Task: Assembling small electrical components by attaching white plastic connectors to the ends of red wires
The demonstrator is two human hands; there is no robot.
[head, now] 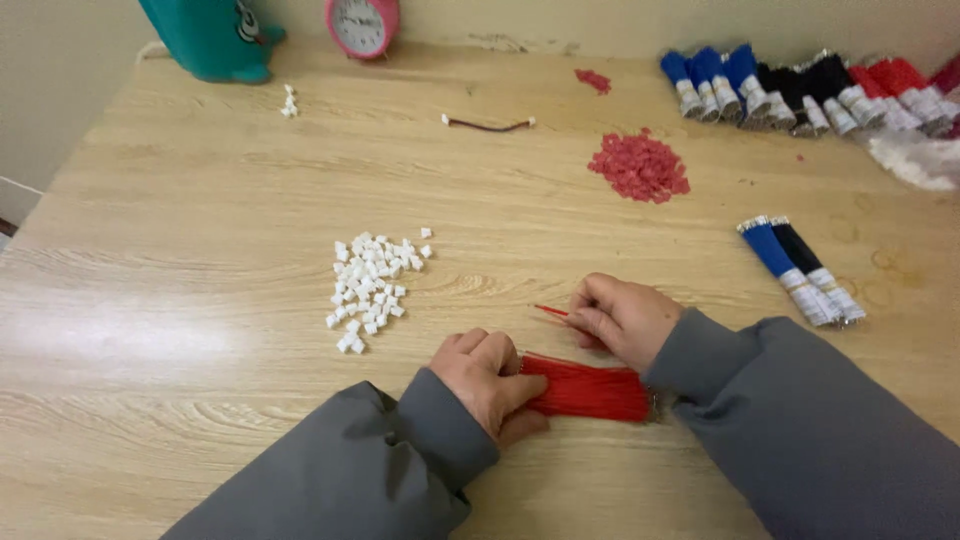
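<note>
My left hand (pixel 492 385) rests on the wooden table (pixel 200 300) with its fingers closed over one end of a bundle of thin red wires (pixel 590 390). My right hand (pixel 625 318) sits just behind the bundle and pinches a single red wire (pixel 550 312) that sticks out to the left. A pile of small white plastic connectors (pixel 372 285) lies to the left of both hands. Both arms wear grey sleeves.
A heap of small red connectors (pixel 640 165) lies at the far middle. A blue and a black wire bundle (pixel 800 268) lie at the right; more bundles (pixel 810 88) line the far right. A short finished wire (pixel 488 124), pink clock (pixel 362 24) and teal object (pixel 215 38) stand at the back.
</note>
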